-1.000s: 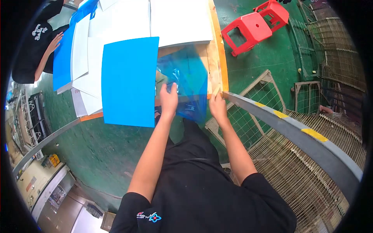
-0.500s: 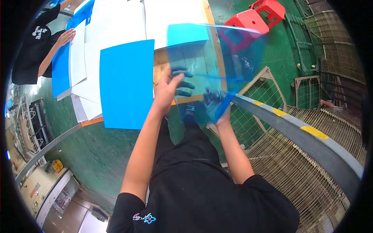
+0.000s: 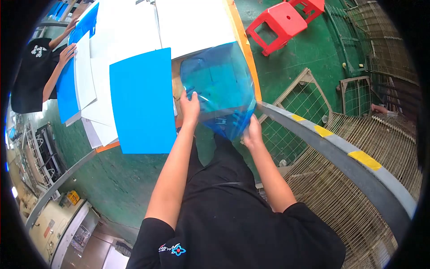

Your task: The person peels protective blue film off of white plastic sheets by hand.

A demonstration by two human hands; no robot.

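A see-through blue plastic film sheet (image 3: pixel 219 76) hangs curved between my hands, over the near right end of the table. My left hand (image 3: pixel 190 107) grips its left edge, thumb on the near side and fingers partly hidden beneath. At the lower right edge, my right hand (image 3: pixel 253 131) holds the film too; its fingers show dimly through the blue. Just left of my left hand lies an opaque blue sheet (image 3: pixel 141 101), overhanging the table's near edge.
White sheets (image 3: pixel 197 27) cover much of the orange-edged table. At the left, a co-worker's hand (image 3: pixel 68 53) touches a white sheet. Red stools (image 3: pixel 280 24) stand beyond the right edge. A grey rail (image 3: pixel 336 139) with yellow marks runs beside me, near wire-mesh frames (image 3: pixel 300 107) and slatted racks (image 3: pixel 340 179).
The film has come down and left from in front of the stools toward the table end. My right hand has moved slightly lower with it, and the film is less blurred.
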